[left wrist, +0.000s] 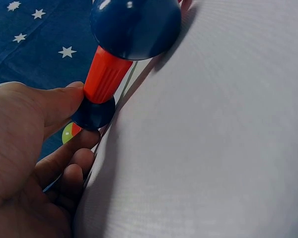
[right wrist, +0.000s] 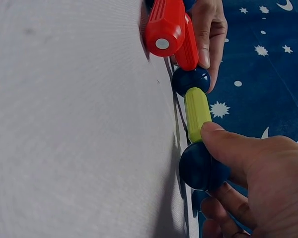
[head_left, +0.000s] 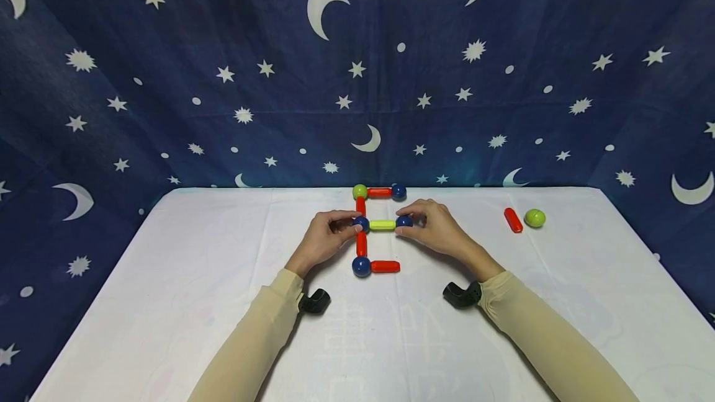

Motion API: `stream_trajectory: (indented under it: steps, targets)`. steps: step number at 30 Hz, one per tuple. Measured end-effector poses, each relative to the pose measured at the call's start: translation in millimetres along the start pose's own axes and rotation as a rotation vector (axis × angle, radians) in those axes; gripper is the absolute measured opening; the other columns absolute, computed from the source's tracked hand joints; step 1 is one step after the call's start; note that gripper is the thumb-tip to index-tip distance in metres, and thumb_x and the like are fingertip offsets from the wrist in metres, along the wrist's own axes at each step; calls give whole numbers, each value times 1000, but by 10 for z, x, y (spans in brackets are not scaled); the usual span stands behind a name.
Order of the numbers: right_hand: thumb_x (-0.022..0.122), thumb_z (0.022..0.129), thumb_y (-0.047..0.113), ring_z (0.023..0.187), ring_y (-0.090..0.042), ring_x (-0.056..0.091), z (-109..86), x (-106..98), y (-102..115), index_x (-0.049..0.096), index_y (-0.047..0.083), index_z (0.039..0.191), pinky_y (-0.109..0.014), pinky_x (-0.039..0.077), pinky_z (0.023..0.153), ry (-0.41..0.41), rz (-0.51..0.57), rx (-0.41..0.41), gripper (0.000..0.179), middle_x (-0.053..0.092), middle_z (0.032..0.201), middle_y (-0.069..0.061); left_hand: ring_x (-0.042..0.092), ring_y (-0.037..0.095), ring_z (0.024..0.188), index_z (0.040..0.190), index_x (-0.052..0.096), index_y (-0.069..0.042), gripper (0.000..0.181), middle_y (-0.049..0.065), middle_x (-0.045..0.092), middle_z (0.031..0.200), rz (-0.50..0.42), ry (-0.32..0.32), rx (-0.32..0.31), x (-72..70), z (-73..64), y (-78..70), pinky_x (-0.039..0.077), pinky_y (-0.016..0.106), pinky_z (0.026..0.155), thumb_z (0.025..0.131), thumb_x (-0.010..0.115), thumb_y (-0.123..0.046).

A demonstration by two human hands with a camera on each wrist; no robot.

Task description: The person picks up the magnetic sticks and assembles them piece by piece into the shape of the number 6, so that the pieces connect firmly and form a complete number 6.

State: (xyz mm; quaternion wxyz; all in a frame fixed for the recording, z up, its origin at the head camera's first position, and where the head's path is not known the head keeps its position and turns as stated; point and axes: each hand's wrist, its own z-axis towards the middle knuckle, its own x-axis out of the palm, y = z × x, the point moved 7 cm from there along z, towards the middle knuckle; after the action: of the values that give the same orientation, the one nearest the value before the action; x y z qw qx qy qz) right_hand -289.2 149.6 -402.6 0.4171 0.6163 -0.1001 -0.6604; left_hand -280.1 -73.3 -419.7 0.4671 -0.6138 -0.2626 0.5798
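Red rods and balls form an E-like figure on the white table. Its left side runs from a green ball [head_left: 360, 192] through a middle blue ball [head_left: 362, 224] to a bottom blue ball [head_left: 361, 267]. My left hand [head_left: 324, 237] pinches the middle ball between thumb and fingers. From that ball a yellow-green rod [head_left: 382, 225] reaches right to another blue ball [right wrist: 196, 166], which my right hand [head_left: 438, 227] pinches. Above, a red rod [head_left: 380, 192] ends in a blue ball [head_left: 398, 192]. The bottom red rod [head_left: 385, 267] has a bare end, showing a silvery disc in the right wrist view.
To the right lie a loose red rod [head_left: 513, 220] and a loose green ball [head_left: 535, 218]. A dark blue cloth [head_left: 279, 79] with moons and stars hangs behind the table [head_left: 558, 303]. Black devices [head_left: 315, 301] sit at both wrists.
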Motion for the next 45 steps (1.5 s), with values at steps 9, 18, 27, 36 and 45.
stream_trajectory:
  steps: [9, 18, 27, 36, 45]
  targets:
    - [86, 83, 24, 92, -22, 59, -31, -64, -18, 75, 5, 118, -36, 49, 76, -5, 10, 17, 42, 71, 108, -5, 57, 20, 82, 121, 75, -7, 29, 6, 71, 101, -6, -5, -2, -3, -1, 7, 49, 27, 73, 93, 76, -13]
    - [83, 86, 21, 95, -23, 59, -184, -366, -214, 75, 5, 118, -38, 49, 78, -53, 8, 60, 37, 71, 110, -7, 57, 20, 82, 122, 74, -7, 29, 6, 71, 104, -3, -4, -3, -6, -9, -6, 48, 28, 73, 93, 75, -13]
    - [83, 87, 22, 89, -26, 62, -469, -823, -532, 75, 2, 116, -37, 49, 73, -162, -98, 81, 36, 72, 108, -13, 56, 21, 83, 123, 74, -8, 30, 6, 70, 104, 1, 4, -31, 5, -6, 17, 48, 28, 74, 94, 75, -13]
    - [82, 87, 20, 81, -27, 59, -783, -1216, -785, 73, -2, 116, -31, 43, 68, -255, -217, 146, 37, 68, 95, -16, 57, 21, 84, 122, 74, -7, 29, 6, 70, 106, -1, 3, -26, 6, -10, 12, 49, 29, 75, 94, 75, -13]
    - [82, 84, 14, 81, -32, 61, -930, -1359, -873, 73, -5, 112, -40, 42, 68, -309, -264, 173, 35, 67, 100, -24, 56, 23, 85, 124, 74, -8, 30, 6, 69, 106, 10, 2, -40, 13, -7, 24, 49, 30, 76, 94, 74, -13]
